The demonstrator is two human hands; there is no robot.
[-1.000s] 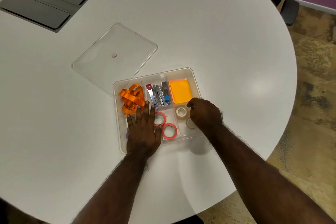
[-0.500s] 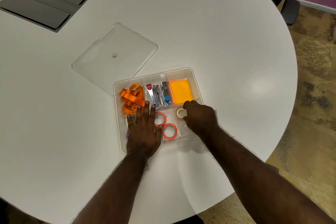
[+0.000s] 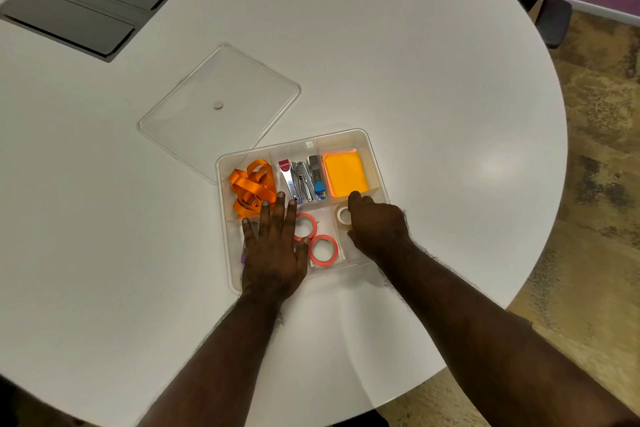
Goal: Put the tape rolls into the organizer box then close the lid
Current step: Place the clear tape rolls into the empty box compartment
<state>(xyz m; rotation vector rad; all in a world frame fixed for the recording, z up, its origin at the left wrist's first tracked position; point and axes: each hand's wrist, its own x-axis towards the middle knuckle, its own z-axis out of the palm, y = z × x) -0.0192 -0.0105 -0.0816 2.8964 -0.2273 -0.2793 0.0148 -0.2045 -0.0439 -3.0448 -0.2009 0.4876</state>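
Observation:
The clear organizer box sits open on the white round table, close to the near edge. Two pink tape rolls lie flat in its front middle compartment. In the front right compartment one beige tape roll shows beside my right hand, whose curled fingers cover the rest of that compartment. Whether they grip anything is hidden. My left hand lies flat with fingers spread over the front left part of the box. The clear lid lies on the table behind and left of the box, touching its back left corner.
The back compartments hold an orange ribbon, metal staplers and clips and an orange pad. A grey inset panel is at the far left of the table. A dark chair part stands past the table's right edge.
My right hand slid left from the box's right wall over the front right compartment, covering the nearer beige roll. My left hand, the box and the lid stayed put.

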